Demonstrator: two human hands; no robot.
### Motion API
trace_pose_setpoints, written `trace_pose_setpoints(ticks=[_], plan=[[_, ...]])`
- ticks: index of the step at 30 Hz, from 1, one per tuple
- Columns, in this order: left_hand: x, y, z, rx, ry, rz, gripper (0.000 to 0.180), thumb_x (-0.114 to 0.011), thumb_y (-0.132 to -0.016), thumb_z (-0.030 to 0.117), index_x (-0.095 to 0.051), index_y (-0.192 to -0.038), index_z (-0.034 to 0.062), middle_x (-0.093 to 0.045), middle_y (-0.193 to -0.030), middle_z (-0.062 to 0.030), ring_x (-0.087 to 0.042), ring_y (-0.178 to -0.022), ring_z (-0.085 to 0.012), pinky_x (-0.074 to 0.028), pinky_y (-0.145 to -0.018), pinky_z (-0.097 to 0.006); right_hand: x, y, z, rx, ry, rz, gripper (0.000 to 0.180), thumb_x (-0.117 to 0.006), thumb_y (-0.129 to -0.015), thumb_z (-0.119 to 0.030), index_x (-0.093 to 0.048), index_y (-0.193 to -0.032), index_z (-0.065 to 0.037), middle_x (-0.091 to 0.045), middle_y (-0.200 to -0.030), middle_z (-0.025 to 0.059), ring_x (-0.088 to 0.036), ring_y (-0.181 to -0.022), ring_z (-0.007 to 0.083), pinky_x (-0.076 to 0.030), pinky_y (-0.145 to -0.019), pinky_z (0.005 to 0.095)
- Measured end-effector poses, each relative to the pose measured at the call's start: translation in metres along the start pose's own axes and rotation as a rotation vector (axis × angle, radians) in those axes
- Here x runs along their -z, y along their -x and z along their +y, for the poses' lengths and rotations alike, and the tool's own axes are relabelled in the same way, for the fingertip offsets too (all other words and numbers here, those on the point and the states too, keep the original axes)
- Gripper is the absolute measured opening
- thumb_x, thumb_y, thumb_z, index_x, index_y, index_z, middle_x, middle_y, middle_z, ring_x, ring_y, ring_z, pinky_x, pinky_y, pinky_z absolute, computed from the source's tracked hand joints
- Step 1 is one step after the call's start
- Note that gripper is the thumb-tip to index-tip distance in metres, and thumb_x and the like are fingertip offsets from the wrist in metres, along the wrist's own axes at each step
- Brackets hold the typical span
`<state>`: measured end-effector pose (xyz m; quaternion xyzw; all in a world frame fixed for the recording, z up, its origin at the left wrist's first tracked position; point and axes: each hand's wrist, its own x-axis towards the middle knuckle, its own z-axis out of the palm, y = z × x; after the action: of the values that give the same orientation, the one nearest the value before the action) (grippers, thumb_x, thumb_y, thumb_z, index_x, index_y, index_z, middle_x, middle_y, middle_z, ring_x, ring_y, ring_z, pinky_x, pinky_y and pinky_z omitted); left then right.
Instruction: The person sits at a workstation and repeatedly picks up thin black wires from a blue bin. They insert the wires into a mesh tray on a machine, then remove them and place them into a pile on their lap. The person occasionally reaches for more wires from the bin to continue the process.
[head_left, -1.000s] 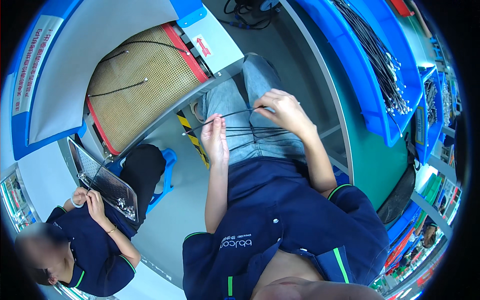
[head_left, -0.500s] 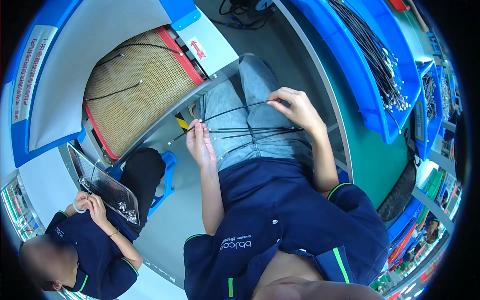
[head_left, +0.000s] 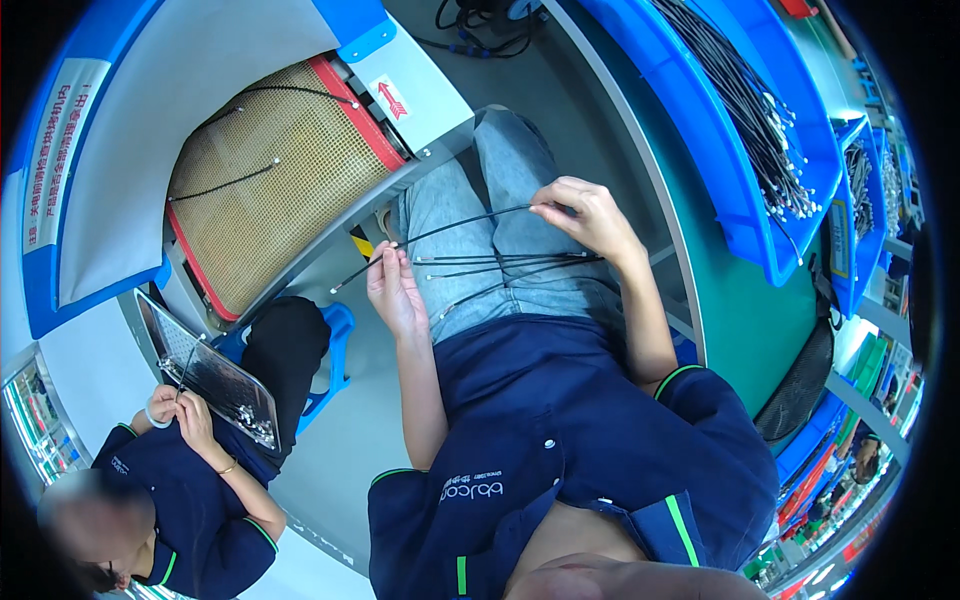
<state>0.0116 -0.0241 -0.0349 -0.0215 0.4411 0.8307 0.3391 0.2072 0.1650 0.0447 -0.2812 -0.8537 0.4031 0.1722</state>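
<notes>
A thin black cable [head_left: 455,227] is stretched between my two hands above my lap. My left hand [head_left: 397,290] pinches it near one end, and a short length with a pale tip sticks out to the lower left. The fingers of my right hand [head_left: 590,215] are closed on its other end, which they hide. Several more black cables [head_left: 480,268] with small pale connectors lie across my jeans, just below the held one.
Left of my legs, a mesh conveyor belt [head_left: 270,180] with red edges carries a few black cables. A co-worker [head_left: 200,480] sits at lower left with a metal tray [head_left: 215,365]. Blue bins [head_left: 745,130] of cables stand on the green bench [head_left: 735,300] at right.
My left hand has shifted slightly left along with the cable's near end. My right hand has barely moved. The co-worker's hands and head have shifted a little.
</notes>
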Motion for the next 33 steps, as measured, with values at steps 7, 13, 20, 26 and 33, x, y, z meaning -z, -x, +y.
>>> trace_pose_setpoints(ticks=[7, 13, 20, 26, 33], plan=[[0.000, 0.000, 0.002, 0.003, -0.020, 0.029, 0.016, -0.059, -0.091, 0.004, -0.060, -0.105, -0.0036, -0.063, -0.095, -0.0091, -0.061, -0.080, -0.0107, -0.052, -0.076, -0.020, 0.000, 0.001, 0.005, 0.075, -0.033, -0.032, 0.010, -0.067, -0.080, -0.011, -0.064, -0.084, -0.003, -0.061, -0.074, 0.0088, -0.060, -0.069, 0.0231, -0.049, -0.061, 0.0329], [-0.001, 0.000, 0.003, 0.011, -0.039, 0.028, 0.015, -0.059, -0.091, 0.004, -0.060, -0.104, -0.0031, -0.063, -0.095, -0.0088, -0.061, -0.080, -0.0106, -0.051, -0.075, -0.020, -0.001, 0.003, 0.009, 0.118, -0.014, -0.036, 0.008, -0.070, -0.077, -0.007, -0.065, -0.081, -0.002, -0.061, -0.071, 0.0074, -0.059, -0.067, 0.0208, -0.047, -0.058, 0.0312], [-0.002, 0.000, 0.003, 0.021, -0.044, 0.001, 0.015, -0.060, -0.090, 0.005, -0.061, -0.104, -0.0014, -0.063, -0.095, -0.0081, -0.061, -0.082, -0.0105, -0.051, -0.077, -0.020, 0.000, 0.004, 0.014, 0.144, 0.042, -0.028, 0.013, -0.072, -0.075, -0.011, -0.066, -0.083, -0.002, -0.062, -0.073, 0.0063, -0.059, -0.068, 0.0204, -0.047, -0.059, 0.0306], [-0.002, -0.002, 0.002, 0.024, -0.046, 0.019, 0.015, -0.060, -0.090, 0.005, -0.061, -0.104, -0.0011, -0.063, -0.097, -0.0078, -0.061, -0.083, -0.0107, -0.051, -0.078, -0.020, 0.015, 0.004, 0.014, 0.010, 0.023, 0.010, 0.023, -0.074, -0.075, -0.021, -0.068, -0.088, -0.003, -0.064, -0.084, 0.0073, -0.061, -0.080, 0.0214, -0.048, -0.072, 0.0330], [-0.006, -0.009, 0.001, 0.034, -0.041, -0.005, 0.017, -0.060, -0.090, 0.004, -0.060, -0.106, -0.0019, -0.063, -0.098, -0.0087, -0.061, -0.085, -0.0115, -0.052, -0.078, -0.021, 0.007, -0.020, -0.007, 0.121, 0.244, 0.008, 0.019, -0.072, -0.076, -0.022, -0.069, -0.088, -0.007, -0.061, -0.100, 0.0048, -0.056, -0.097, 0.0227, -0.048, -0.082, 0.0346]])
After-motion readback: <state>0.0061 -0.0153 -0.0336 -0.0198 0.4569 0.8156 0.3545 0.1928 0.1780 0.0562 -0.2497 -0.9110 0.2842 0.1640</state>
